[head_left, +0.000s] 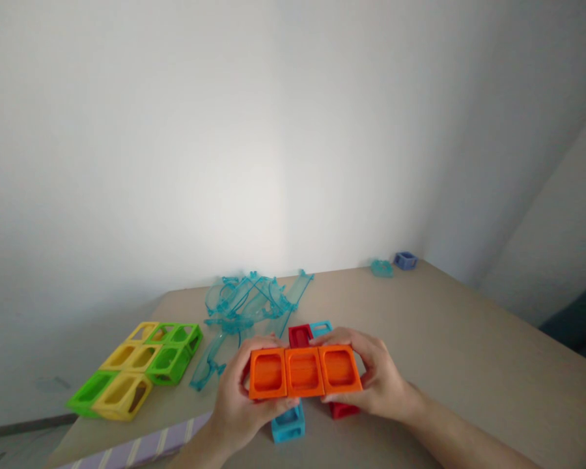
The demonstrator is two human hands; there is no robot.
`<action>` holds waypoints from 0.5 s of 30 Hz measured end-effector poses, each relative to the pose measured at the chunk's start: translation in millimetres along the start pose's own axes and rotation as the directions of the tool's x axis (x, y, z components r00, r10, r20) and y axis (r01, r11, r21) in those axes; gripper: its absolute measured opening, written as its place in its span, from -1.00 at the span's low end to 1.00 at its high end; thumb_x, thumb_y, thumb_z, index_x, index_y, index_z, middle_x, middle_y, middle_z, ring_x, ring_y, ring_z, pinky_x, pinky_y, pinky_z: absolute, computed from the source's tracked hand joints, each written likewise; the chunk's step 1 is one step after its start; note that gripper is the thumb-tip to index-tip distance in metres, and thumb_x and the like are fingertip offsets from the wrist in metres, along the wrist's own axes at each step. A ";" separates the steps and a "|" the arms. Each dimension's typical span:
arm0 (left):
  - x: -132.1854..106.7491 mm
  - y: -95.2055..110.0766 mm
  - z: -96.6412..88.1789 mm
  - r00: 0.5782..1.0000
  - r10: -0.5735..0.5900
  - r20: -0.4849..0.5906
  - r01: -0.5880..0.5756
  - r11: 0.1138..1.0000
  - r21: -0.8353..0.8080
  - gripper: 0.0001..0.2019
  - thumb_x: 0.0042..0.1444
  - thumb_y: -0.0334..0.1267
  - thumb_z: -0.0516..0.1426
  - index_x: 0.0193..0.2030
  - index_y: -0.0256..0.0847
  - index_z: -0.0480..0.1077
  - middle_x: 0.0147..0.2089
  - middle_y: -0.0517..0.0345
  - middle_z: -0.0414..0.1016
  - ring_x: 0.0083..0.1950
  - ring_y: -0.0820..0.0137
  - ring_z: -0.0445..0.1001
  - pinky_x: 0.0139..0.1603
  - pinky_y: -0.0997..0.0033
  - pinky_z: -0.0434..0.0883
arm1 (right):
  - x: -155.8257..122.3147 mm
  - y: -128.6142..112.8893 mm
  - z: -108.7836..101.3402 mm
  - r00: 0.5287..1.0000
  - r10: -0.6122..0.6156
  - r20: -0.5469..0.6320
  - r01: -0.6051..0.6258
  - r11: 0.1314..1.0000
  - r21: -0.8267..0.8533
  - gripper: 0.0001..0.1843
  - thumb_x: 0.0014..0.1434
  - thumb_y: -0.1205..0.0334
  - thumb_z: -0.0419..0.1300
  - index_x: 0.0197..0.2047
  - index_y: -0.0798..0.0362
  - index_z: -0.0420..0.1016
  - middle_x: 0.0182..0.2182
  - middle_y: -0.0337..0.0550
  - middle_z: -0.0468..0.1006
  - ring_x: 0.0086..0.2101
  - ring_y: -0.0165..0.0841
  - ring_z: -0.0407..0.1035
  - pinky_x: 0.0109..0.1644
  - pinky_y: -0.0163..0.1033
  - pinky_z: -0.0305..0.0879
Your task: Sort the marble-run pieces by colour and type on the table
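A row of three orange hollow cube blocks (305,372) is held up between both hands, open faces toward me. My left hand (237,391) wraps its left end, thumb below and fingers behind. On the other end, my right hand (374,374) grips in the same way. Behind and under the row, partly hidden, are a red block (300,336) and a light blue block (321,327). Another light blue block (288,423) shows below the left thumb, and a second red block (344,410) below the right one. Whether these join the orange row is hidden.
Yellow and green cube blocks (145,356) sit grouped on the table (449,352) at left. Clear teal track pieces (254,301) lie piled near the wall. A teal piece (381,268) and a blue block (405,260) stand far right. A purple striped item (146,445) lies front left.
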State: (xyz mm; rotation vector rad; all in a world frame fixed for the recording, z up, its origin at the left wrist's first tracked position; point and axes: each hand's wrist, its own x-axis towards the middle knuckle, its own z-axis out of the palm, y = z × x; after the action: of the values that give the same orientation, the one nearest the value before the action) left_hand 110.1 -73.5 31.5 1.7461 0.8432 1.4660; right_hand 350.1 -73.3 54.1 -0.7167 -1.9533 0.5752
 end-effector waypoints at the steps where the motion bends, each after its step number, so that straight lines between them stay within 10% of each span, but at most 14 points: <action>1: -0.4 0.3 -0.3 1.000 0.007 -0.002 -0.007 1.000 0.002 -0.52 -0.24 -0.28 0.41 -0.10 -0.06 0.45 -0.09 0.02 0.58 0.02 0.09 0.52 0.16 0.13 0.37 | -0.5 0.4 0.0 1.000 -0.019 0.003 0.019 1.000 -0.012 -0.44 -0.15 0.09 0.50 -0.09 0.03 0.45 -0.14 0.03 0.61 -0.18 -0.19 0.53 -0.07 -0.20 0.43; 15: -1.2 -3.3 -3.4 0.951 0.304 0.053 -0.308 0.939 0.155 -0.51 -0.06 -0.07 0.32 0.00 -0.12 0.31 -0.12 0.01 0.55 -0.07 0.18 0.54 -0.10 0.23 0.53 | -0.4 4.3 4.1 0.989 -0.143 0.019 0.143 0.989 0.039 -0.40 -0.13 0.09 0.49 -0.04 -0.04 0.38 -0.10 0.00 0.57 -0.15 -0.20 0.50 -0.05 -0.17 0.42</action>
State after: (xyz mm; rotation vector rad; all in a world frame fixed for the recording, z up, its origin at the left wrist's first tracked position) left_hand 106.5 -72.4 28.5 2.0900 0.7145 1.6024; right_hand 347.6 -70.8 49.3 -0.5439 -1.9906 0.5320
